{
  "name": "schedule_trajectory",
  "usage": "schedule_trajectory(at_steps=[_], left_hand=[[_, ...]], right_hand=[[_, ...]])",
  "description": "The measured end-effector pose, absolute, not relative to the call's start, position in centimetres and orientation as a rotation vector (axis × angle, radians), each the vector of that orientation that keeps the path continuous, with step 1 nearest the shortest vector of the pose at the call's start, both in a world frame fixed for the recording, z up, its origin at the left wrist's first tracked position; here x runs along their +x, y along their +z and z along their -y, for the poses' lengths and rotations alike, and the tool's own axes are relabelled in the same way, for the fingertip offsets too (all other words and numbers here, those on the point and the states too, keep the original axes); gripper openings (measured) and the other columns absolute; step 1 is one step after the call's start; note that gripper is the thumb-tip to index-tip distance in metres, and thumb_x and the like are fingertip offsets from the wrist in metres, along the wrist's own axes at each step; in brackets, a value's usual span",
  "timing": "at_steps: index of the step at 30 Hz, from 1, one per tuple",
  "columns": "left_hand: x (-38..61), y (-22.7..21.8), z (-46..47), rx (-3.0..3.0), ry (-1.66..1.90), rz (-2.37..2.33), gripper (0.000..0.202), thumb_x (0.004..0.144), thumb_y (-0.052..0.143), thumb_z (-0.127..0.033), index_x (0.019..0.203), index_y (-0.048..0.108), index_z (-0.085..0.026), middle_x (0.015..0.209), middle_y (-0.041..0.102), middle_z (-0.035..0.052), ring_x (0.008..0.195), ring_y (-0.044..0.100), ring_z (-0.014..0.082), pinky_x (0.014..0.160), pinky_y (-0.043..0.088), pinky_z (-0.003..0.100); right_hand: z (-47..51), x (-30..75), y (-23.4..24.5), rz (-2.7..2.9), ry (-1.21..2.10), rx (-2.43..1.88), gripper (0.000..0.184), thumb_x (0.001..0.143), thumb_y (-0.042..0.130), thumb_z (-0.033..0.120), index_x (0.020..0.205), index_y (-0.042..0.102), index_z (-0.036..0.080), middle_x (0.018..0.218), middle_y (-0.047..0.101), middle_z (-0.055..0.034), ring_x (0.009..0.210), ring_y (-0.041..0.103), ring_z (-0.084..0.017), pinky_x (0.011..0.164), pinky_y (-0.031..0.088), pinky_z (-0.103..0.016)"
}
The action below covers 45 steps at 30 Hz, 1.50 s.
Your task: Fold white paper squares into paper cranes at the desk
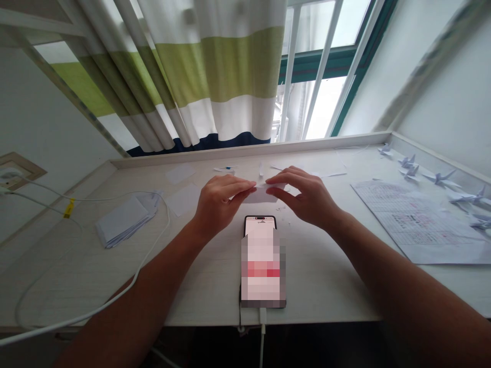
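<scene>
A small white piece of paper [262, 193] lies on the pale wooden desk [326, 276], just beyond a phone. My left hand [220, 202] pinches its left side with fingers pressed together. My right hand [305, 197] pinches its right side, fingertips resting on the top edge. The two sets of fingertips nearly meet over the paper. Both forearms reach in from the near edge of the desk.
A phone [263, 260] lies screen-up below my hands, with a white cable [263, 327] plugged in. A stack of white paper squares [125, 221] sits left. A printed sheet [422, 222] and several folded paper cranes [439, 177] lie right. A long white cable [153, 245] loops across the left.
</scene>
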State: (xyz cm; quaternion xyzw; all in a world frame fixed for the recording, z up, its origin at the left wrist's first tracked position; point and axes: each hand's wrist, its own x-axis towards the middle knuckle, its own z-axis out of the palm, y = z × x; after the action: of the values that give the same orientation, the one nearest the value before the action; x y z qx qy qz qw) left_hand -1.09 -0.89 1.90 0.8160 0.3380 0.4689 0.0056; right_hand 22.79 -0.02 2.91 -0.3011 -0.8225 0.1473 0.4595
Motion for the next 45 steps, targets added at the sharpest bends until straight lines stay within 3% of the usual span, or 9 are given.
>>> schedule_trajectory(at_steps=[4, 7, 18, 25, 29, 35, 40, 45], left_hand=[[-1.3, 2.0, 0.7, 2.563, 1.509, -1.033, 0.014, 0.098, 0.073, -0.029, 0.106, 0.083, -0.025, 0.102, 0.085, 0.0065, 0.09, 0.079, 0.0222, 0.082, 0.055, 0.037], [-1.3, 1.9, 0.6, 2.574, 1.541, -0.982, 0.013, 0.097, 0.073, -0.026, 0.106, 0.083, -0.024, 0.103, 0.085, 0.006, 0.09, 0.079, 0.0211, 0.082, 0.056, 0.037], [-1.0, 1.7, 0.5, 2.557, 1.558, -1.04, 0.008, 0.096, 0.075, -0.026, 0.097, 0.082, -0.022, 0.098, 0.085, 0.005, 0.087, 0.08, 0.0206, 0.081, 0.058, 0.036], [-1.0, 1.8, 0.4, 2.575, 1.543, -1.024, 0.024, 0.093, 0.078, -0.027, 0.117, 0.079, -0.023, 0.112, 0.083, 0.0074, 0.104, 0.078, 0.0233, 0.091, 0.06, 0.04], [-0.5, 1.7, 0.6, 2.613, 1.546, -0.951, 0.015, 0.094, 0.077, -0.028, 0.108, 0.081, -0.023, 0.106, 0.084, 0.0059, 0.098, 0.08, 0.0219, 0.093, 0.059, 0.04], [-0.4, 1.3, 0.8, 2.559, 1.546, -1.075, 0.011, 0.096, 0.075, -0.028, 0.102, 0.082, -0.022, 0.098, 0.085, 0.005, 0.086, 0.08, 0.0195, 0.078, 0.06, 0.032], [-0.8, 1.3, 0.8, 2.622, 1.5, -1.158, 0.013, 0.098, 0.072, -0.029, 0.102, 0.082, -0.021, 0.096, 0.085, 0.0048, 0.083, 0.079, 0.0197, 0.078, 0.058, 0.032], [-0.8, 1.4, 0.7, 2.636, 1.484, -1.181, 0.012, 0.098, 0.071, -0.028, 0.1, 0.081, -0.021, 0.095, 0.085, 0.0043, 0.082, 0.079, 0.0198, 0.078, 0.056, 0.032]], right_hand=[[0.3, 22.4, 3.1, 1.794, 0.651, -0.77, 0.019, 0.093, 0.076, 0.033, 0.111, 0.077, 0.026, 0.105, 0.08, -0.0046, 0.098, 0.075, -0.024, 0.091, 0.061, -0.045], [0.2, 22.2, 3.2, 1.704, 0.803, -0.746, 0.023, 0.088, 0.081, 0.032, 0.109, 0.077, 0.024, 0.099, 0.08, -0.0038, 0.096, 0.077, -0.023, 0.094, 0.062, -0.046], [0.2, 21.7, 2.9, 1.474, 1.093, -0.747, 0.035, 0.077, 0.091, 0.036, 0.104, 0.075, 0.022, 0.089, 0.08, -0.0047, 0.085, 0.076, -0.023, 0.076, 0.065, -0.042], [0.0, 21.6, 2.6, 1.515, 1.069, -0.753, 0.033, 0.079, 0.09, 0.04, 0.103, 0.077, 0.021, 0.095, 0.079, -0.0056, 0.09, 0.075, -0.022, 0.075, 0.064, -0.04], [0.1, 21.4, 2.5, 1.523, 1.052, -0.734, 0.032, 0.079, 0.09, 0.038, 0.102, 0.077, 0.021, 0.095, 0.08, -0.0052, 0.087, 0.075, -0.021, 0.076, 0.063, -0.039], [0.0, 21.5, 2.3, 1.65, 0.868, -0.76, 0.017, 0.086, 0.084, 0.035, 0.098, 0.079, 0.024, 0.096, 0.08, -0.0046, 0.091, 0.075, -0.023, 0.085, 0.062, -0.043], [0.1, 22.1, 2.3, 1.898, 0.553, -0.784, 0.016, 0.092, 0.077, 0.031, 0.107, 0.081, 0.027, 0.099, 0.079, -0.0045, 0.09, 0.072, -0.022, 0.081, 0.061, -0.042], [0.3, 22.0, 2.3, 1.844, 0.547, -0.815, 0.018, 0.094, 0.075, 0.032, 0.11, 0.081, 0.026, 0.102, 0.08, -0.0059, 0.093, 0.073, -0.024, 0.076, 0.062, -0.04]])
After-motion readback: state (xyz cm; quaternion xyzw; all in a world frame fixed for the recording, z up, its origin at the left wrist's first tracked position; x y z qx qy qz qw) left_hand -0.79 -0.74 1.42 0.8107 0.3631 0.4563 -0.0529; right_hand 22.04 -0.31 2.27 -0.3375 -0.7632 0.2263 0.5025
